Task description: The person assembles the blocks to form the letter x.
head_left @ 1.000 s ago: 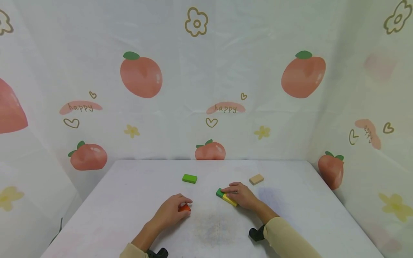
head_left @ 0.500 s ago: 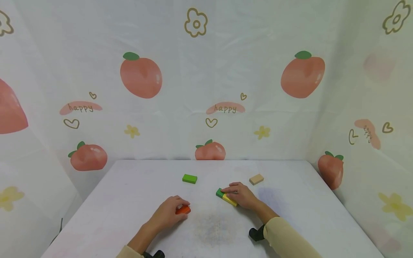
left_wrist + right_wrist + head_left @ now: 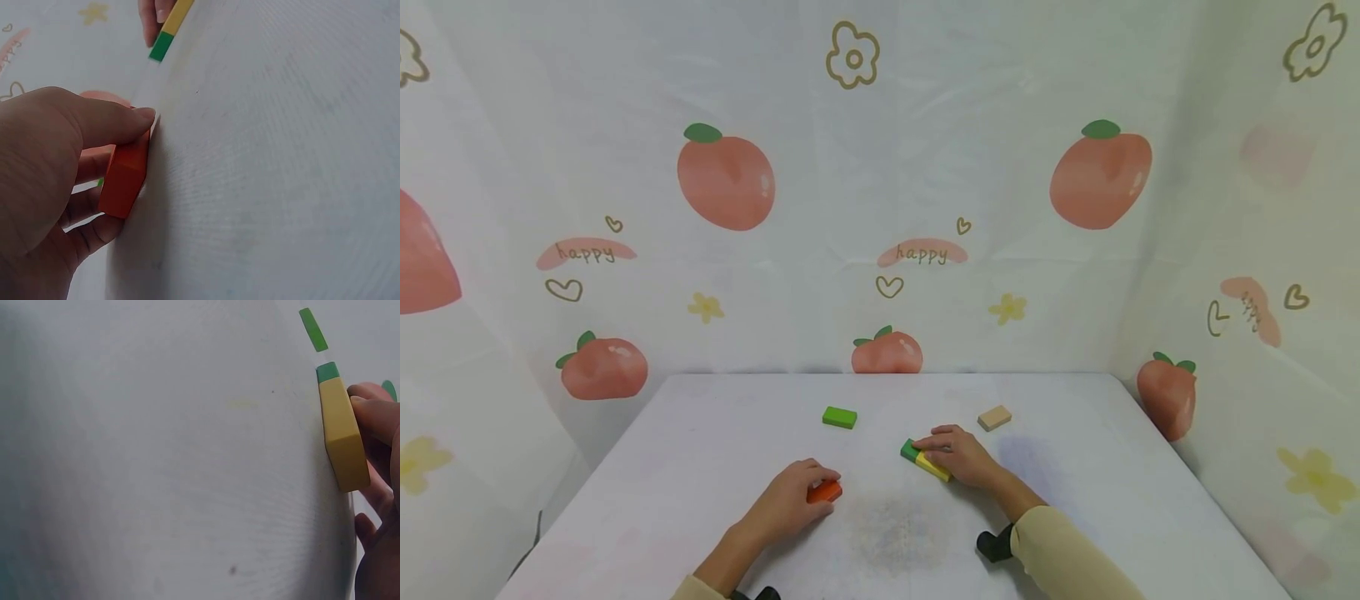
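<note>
My left hand (image 3: 792,498) pinches an orange-red rectangular block (image 3: 826,492) on the white table; the left wrist view shows the thumb at one end of this block (image 3: 128,172) and the fingers on its far side. My right hand (image 3: 966,458) holds a yellow block (image 3: 933,467), its fingers reaching over the top. A dark green block (image 3: 909,450) lies end to end with the yellow one, in line with it. In the right wrist view the yellow block (image 3: 340,419) stands in front of the fingers, which partly hide behind it.
A light green block (image 3: 839,417) lies toward the back, left of centre. A beige block (image 3: 995,417) rests beyond the right hand. The white table (image 3: 700,433) meets a printed cloth backdrop (image 3: 820,292) behind it. Black wrist gear (image 3: 995,546) sits under the right forearm.
My left hand has shifted slightly left and toward me with the orange-red block, which now shows more between thumb and fingers. The right hand and the other blocks keep their places.
</note>
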A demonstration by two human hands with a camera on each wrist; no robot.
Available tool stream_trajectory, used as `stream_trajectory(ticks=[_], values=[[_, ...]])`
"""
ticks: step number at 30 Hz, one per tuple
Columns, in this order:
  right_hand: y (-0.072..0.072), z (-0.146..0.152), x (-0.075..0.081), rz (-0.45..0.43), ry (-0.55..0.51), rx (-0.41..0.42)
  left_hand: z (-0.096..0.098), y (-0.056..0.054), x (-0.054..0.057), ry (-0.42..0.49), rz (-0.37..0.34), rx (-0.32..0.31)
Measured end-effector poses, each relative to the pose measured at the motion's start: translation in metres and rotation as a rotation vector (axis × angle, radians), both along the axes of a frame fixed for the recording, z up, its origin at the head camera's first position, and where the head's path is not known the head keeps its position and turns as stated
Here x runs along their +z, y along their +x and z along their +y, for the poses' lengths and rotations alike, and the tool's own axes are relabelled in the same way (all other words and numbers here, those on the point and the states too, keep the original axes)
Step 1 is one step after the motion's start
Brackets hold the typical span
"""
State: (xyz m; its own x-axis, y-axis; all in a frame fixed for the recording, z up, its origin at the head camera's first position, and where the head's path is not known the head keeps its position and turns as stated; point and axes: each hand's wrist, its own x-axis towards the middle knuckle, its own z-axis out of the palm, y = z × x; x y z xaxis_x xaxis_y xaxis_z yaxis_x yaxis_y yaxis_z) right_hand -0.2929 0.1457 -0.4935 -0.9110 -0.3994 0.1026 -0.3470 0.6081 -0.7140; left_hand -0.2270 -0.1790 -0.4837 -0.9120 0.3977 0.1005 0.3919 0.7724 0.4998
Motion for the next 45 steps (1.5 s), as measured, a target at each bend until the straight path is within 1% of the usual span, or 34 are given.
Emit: stream_trajectory(ticks=[6, 15, 26, 31, 35, 39, 42, 45], values=[[0.000, -0.001, -0.001, -0.013, 0.000, -0.016, -0.001, 0.000, 0.000, 0.007, 0.016, -0.016], [-0.002, -0.002, -0.003, -0.003, 0.004, -0.011, -0.002, -0.002, -0.001, 0.014, 0.005, -0.024], [-0.001, -0.003, -0.002, -0.017, 0.002, -0.020, 0.003, -0.004, 0.005, 0.046, -0.007, -0.031], [-0.001, -0.002, -0.003, -0.012, 0.012, -0.014, 0.005, -0.006, 0.005, 0.055, -0.002, -0.036], [0.000, -0.001, -0.003, -0.010, 0.010, -0.012, 0.007, -0.006, 0.006, 0.063, 0.021, -0.043], [0.000, -0.001, -0.002, 0.000, 0.009, -0.007, 0.010, -0.008, 0.007, 0.072, 0.067, -0.052], [0.000, 0.000, -0.002, 0.009, 0.010, -0.001, 0.013, -0.009, 0.007, 0.079, 0.098, -0.047], [0.000, 0.000, -0.002, 0.017, 0.008, 0.005, 0.016, -0.010, 0.008, 0.083, 0.111, -0.034]])
